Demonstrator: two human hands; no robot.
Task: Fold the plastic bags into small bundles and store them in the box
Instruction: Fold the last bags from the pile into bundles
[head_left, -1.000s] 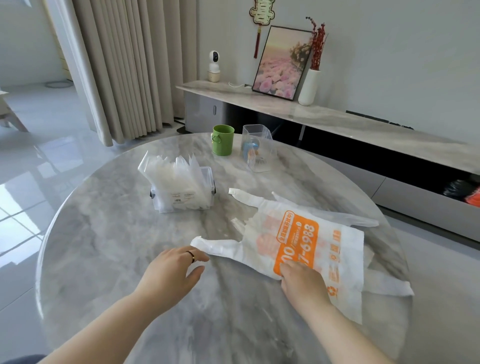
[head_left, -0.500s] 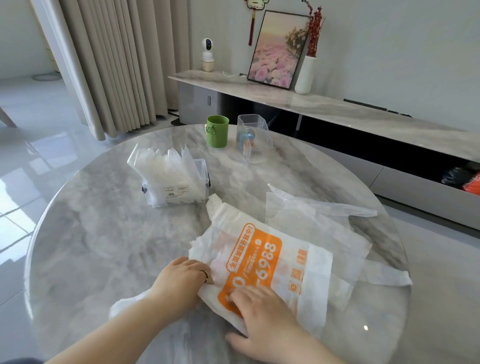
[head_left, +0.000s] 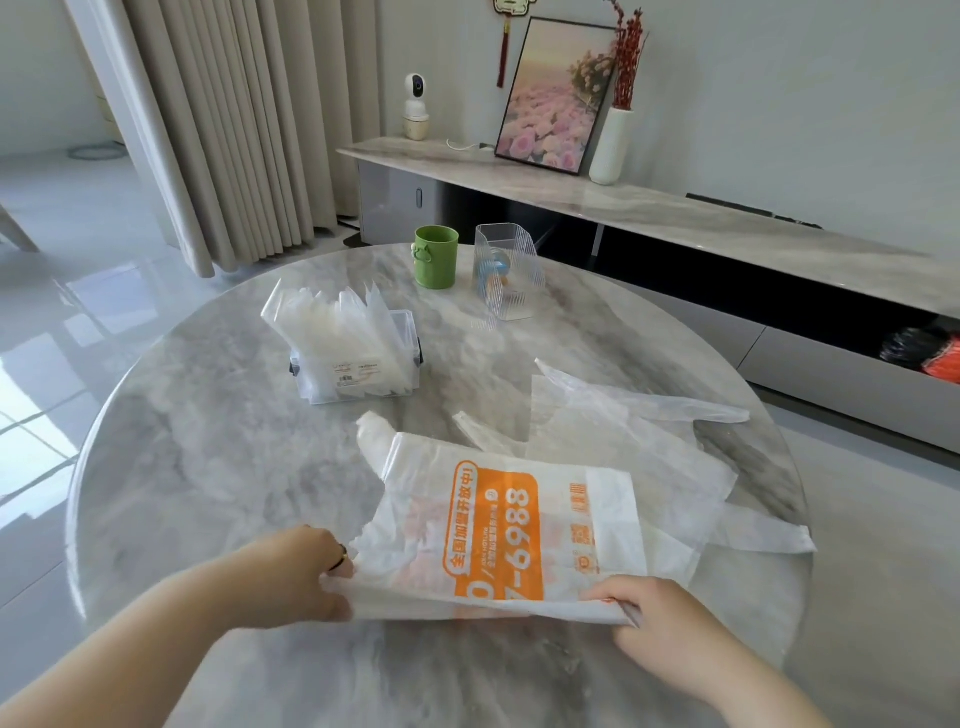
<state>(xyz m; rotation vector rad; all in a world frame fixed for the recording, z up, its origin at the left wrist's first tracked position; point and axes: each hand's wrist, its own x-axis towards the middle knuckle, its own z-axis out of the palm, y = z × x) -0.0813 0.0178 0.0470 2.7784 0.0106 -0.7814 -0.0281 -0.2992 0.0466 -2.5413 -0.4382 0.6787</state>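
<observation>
Pinching the near edge of the orange-printed bag (head_left: 493, 530): left grip (head_left: 306, 571) clamped on its left corner, right grip (head_left: 654, 618) clamped on its right corner, edge lifted off the desk (head_left: 208, 467). The rest of the bag lies flat, overlapping the clear bags (head_left: 623, 431) behind. The box (head_left: 358, 364), stuffed with folded bags, sits back-left, well apart.

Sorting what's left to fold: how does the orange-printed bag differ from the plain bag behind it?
The orange-printed bag carries an orange panel with digits; the plain bag is unprinted and see-through. The left hand and right hand grip the orange-printed bag's near edge; nobody touches the plain bag. Both are thin plastic lying on the table.
</observation>
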